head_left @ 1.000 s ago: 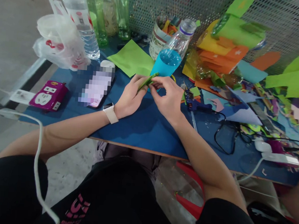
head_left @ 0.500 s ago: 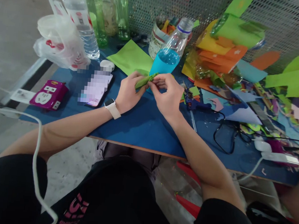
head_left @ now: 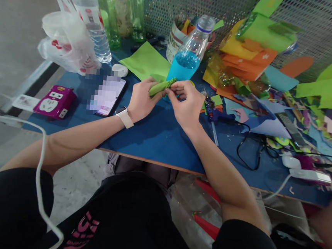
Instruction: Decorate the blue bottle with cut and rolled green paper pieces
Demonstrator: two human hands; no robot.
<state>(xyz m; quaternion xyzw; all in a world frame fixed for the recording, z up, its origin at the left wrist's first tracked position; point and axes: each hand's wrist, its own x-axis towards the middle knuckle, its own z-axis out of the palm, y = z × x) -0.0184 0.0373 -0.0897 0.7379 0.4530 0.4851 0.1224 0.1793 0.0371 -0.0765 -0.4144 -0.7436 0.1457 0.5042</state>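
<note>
A narrow rolled piece of green paper point(head_left: 158, 88) with a frilly tip lies between my two hands, above the blue table. My left hand point(head_left: 143, 99), with a watch on its wrist, is closed around the paper's lower end. At the frilly end, the thumb and fingertips of my right hand point(head_left: 186, 105) pinch it. Just behind my fingers stands a clear bottle point(head_left: 185, 62) whose lower part is blue. A flat light-green sheet point(head_left: 146, 62) lies behind my left hand, partly covered by it. The fingertips hide part of the rolled paper.
Left are a phone point(head_left: 109, 95), an earbud case point(head_left: 120, 70), a purple socket adapter point(head_left: 56, 101), a bagged cup point(head_left: 69, 48) and a water bottle point(head_left: 99, 37). A blue glue gun point(head_left: 220, 115), black cord point(head_left: 259, 148) and paper scraps point(head_left: 271, 118) lie right. Another person's arm point(head_left: 327, 220) shows.
The rolled green paper has turned slightly in my fingers, showing more of its side. Both hands keep nearly the same place; the whole view has shifted slightly.
</note>
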